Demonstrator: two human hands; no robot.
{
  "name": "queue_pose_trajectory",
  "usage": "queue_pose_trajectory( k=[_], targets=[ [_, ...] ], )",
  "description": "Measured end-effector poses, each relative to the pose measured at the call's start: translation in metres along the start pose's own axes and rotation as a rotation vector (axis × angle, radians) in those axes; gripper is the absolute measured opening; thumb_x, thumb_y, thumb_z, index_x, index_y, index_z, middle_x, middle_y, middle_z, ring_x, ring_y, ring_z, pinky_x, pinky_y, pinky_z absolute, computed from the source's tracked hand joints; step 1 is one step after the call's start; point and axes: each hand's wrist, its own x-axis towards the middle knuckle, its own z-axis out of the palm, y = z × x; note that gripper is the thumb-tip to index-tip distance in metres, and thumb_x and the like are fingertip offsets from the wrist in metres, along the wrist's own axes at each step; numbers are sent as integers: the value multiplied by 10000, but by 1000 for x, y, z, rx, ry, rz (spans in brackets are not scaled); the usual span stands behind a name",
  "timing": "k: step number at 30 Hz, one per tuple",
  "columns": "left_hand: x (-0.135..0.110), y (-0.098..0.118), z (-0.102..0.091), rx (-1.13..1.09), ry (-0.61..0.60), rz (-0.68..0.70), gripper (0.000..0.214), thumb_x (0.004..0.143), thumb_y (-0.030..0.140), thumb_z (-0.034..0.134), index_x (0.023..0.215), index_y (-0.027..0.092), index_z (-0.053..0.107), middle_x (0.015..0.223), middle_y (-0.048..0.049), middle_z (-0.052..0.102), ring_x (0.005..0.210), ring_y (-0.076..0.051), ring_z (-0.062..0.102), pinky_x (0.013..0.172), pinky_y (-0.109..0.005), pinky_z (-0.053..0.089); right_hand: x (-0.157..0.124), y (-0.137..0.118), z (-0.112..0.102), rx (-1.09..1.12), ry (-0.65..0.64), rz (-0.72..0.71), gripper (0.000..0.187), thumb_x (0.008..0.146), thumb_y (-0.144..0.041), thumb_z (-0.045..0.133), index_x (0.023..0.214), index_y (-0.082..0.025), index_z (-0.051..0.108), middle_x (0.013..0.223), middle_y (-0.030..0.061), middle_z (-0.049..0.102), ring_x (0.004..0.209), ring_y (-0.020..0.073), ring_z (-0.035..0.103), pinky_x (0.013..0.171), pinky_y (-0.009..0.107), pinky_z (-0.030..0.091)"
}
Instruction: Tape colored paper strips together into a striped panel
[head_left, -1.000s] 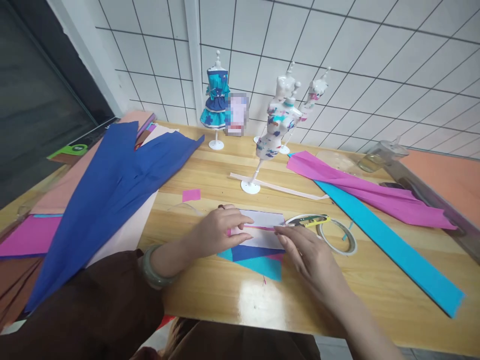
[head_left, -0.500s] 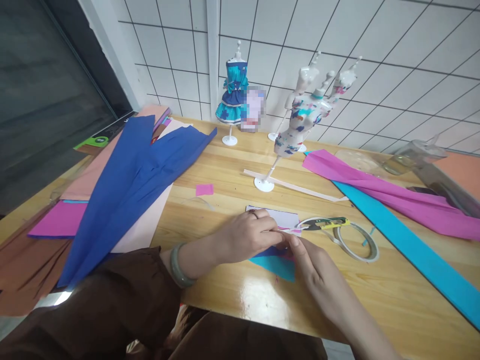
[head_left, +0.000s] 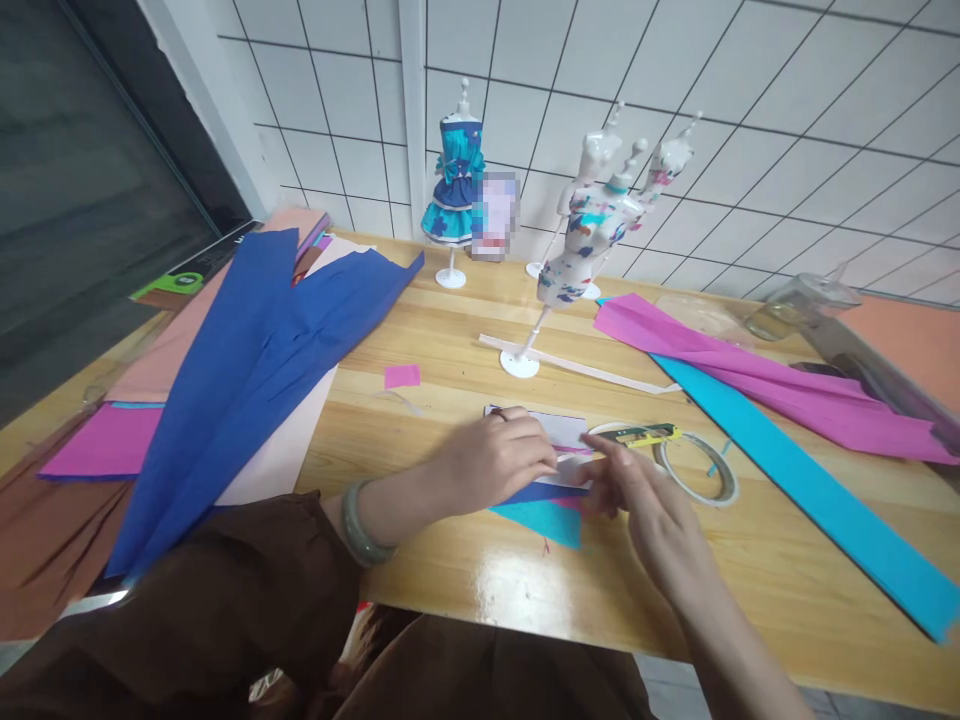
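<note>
My left hand (head_left: 517, 462) rests over a small pale rectangle of paper (head_left: 559, 428), with its fingertips pressed together at the lower part; whatever they pinch is hidden. Magenta, dark blue and turquoise pieces (head_left: 551, 522) show beneath that hand. To the right, my right hand (head_left: 641, 490) is lifted, index finger stretched out and the other fingers loosely bent, with nothing visible in it. Just past its fingertip lies a yellow and dark green utility knife (head_left: 643, 435). A roll of white tape (head_left: 729, 490) is beside the knife.
Blue crepe paper (head_left: 225, 390) and other folded sheets cover the left side. Magenta (head_left: 750, 370) and turquoise (head_left: 810, 500) lengths lie at right. Several small mannequins (head_left: 592, 230) and one in a blue dress (head_left: 459, 180) stand behind. A pale strip (head_left: 585, 372) crosses one base.
My right hand has moved away from the left fingertips, and its index finger has straightened toward the knife. My left hand stays over the paper. The whole view has shifted slightly.
</note>
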Motion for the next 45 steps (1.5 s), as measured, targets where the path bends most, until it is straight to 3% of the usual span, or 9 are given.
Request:
queue_pose_trajectory(
  k=[4, 9, 24, 27, 31, 35, 39, 41, 45],
  targets=[
    [3, -2, -1, -226, 163, -140, 143, 845, 232, 568, 737, 148, 606, 737, -45, 647, 734, -132, 560, 734, -294, 431, 16, 33, -20, -424, 169, -134, 343, 859, -400, 491, 1100, -186, 609, 923, 87, 650, 663, 183, 584, 574, 312, 464],
    [2, -1, -3, -435, 237, -335, 114, 810, 247, 608, 740, 156, 604, 777, -46, 632, 783, -138, 579, 731, -287, 461, 30, 58, -38, -785, 76, -387, 266, 888, -297, 440, 897, -180, 679, 978, 96, 653, 870, 241, 622, 721, 352, 480],
    [1, -2, -20, -893, 373, -652, 165, 750, 280, 666, 766, 133, 594, 748, -36, 639, 736, -122, 592, 700, -267, 476, 45, 69, -43, -748, 279, -269, 255, 849, -313, 492, 1037, -212, 631, 1025, 76, 634, 713, 182, 622, 613, 304, 470],
    [0, -1, -21, -904, 338, -653, 159, 745, 275, 673, 764, 134, 602, 748, -36, 640, 738, -121, 589, 702, -264, 470, 47, 59, -35, -700, 104, -363, 352, 860, -324, 481, 1190, -235, 567, 1177, 84, 580, 775, 178, 631, 637, 293, 482],
    [0, -3, -22, -936, 322, -653, 157, 734, 273, 683, 749, 139, 602, 743, -31, 636, 738, -121, 583, 701, -265, 465, 66, 55, -35, -764, -101, -390, 340, 921, -327, 360, 947, -203, 676, 969, 93, 655, 842, 222, 632, 693, 319, 477],
    [0, -5, -26, -950, 346, -650, 162, 728, 274, 690, 737, 142, 596, 748, -26, 638, 742, -119, 582, 698, -256, 460, 82, 64, -53, -852, 41, -284, 312, 891, -320, 408, 903, -182, 687, 919, 110, 668, 817, 248, 634, 670, 340, 475],
    [0, -8, -28, -1016, 364, -670, 173, 727, 278, 696, 749, 142, 592, 757, -23, 651, 729, -113, 593, 704, -255, 467, 75, 58, -59, -906, 240, -170, 415, 823, -228, 442, 1186, -75, 574, 1108, 214, 605, 865, 312, 625, 634, 397, 478],
    [0, -9, -28, -1034, 353, -683, 176, 725, 279, 699, 751, 140, 595, 757, -24, 655, 722, -110, 595, 704, -254, 469, 64, 46, -51, -833, 170, -228, 402, 827, -198, 434, 1205, -189, 569, 1104, 108, 625, 827, 213, 633, 661, 321, 491],
    [0, -8, -26, -1031, 332, -676, 162, 726, 269, 700, 754, 142, 604, 760, -22, 653, 728, -108, 590, 708, -252, 466, 48, 26, -29, -520, -220, -325, 339, 832, -180, 440, 1115, -236, 618, 957, 42, 656, 692, 139, 616, 588, 251, 484]
  ],
)
